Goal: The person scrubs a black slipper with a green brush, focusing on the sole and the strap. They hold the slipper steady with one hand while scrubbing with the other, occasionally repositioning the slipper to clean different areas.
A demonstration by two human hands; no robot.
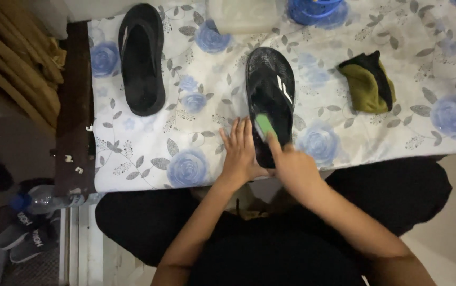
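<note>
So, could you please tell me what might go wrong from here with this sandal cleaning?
The black rubber flip-flop sandal has its heel at the table's near edge, steadied only by the flat left hand; a hard stroke might push it off. The small green scrubbing pad, pinched by the right hand, could slip or soil the white blue-rose tablecloth.

A table covered by a white cloth (196, 143) printed with blue roses carries two black flip-flops: one (142, 58) at the far left, another (270, 100) near the middle. A folded green-and-black cloth (368, 85) lies to the right. At the far edge sit a pale container (244, 15) and a blue object (315, 10).
</note>
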